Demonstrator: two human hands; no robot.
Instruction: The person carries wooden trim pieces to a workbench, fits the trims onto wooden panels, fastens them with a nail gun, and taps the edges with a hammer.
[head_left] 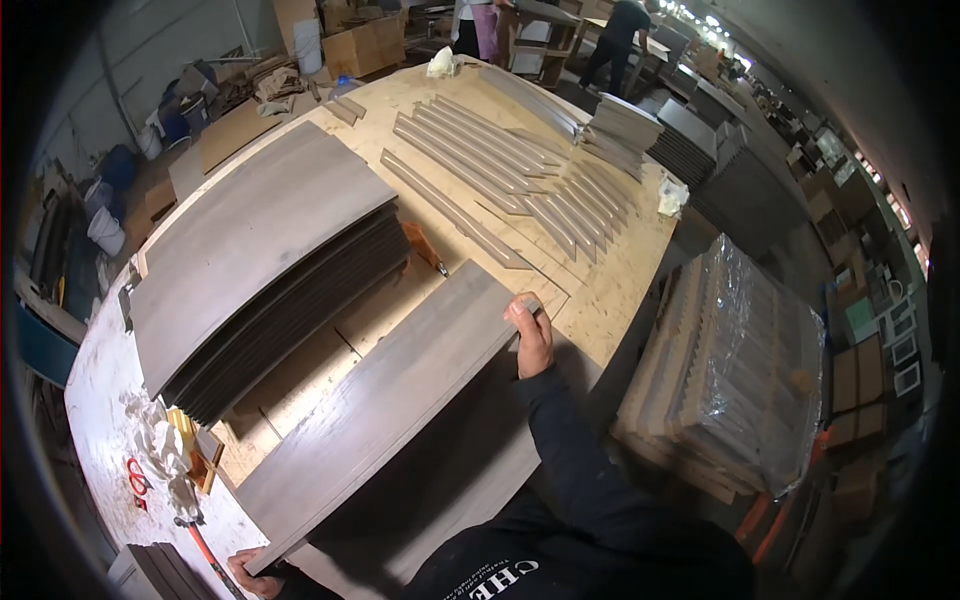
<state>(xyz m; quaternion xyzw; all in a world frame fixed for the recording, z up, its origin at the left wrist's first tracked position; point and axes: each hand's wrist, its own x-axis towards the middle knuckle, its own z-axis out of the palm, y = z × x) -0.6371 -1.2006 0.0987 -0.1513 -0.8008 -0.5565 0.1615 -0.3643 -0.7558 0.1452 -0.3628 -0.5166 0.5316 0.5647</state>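
Observation:
A long grey-brown wooden panel (380, 390) lies slantwise in front of me, its near long edge toward my body. My left hand (255, 574) is closed round the panel's near-left corner, low in the view. At the far right end my right hand (530, 330) is closed on the other corner; a small grey bit shows at its fingertips, and I cannot tell whether it is the panel's corner or a separate piece. Beyond the panel rises a tall stack of similar panels (265, 225). Under the held panel, nearer my body, another grey board (470, 495) partly shows in shadow.
Several grey moulding strips (470, 150) lie across the far side of the wooden table (625, 290). Left are crumpled white paper (160, 445), red-handled scissors (137, 477) and an orange-handled tool (210, 555). A plastic-wrapped pallet stack (735, 370) stands right; people work far off.

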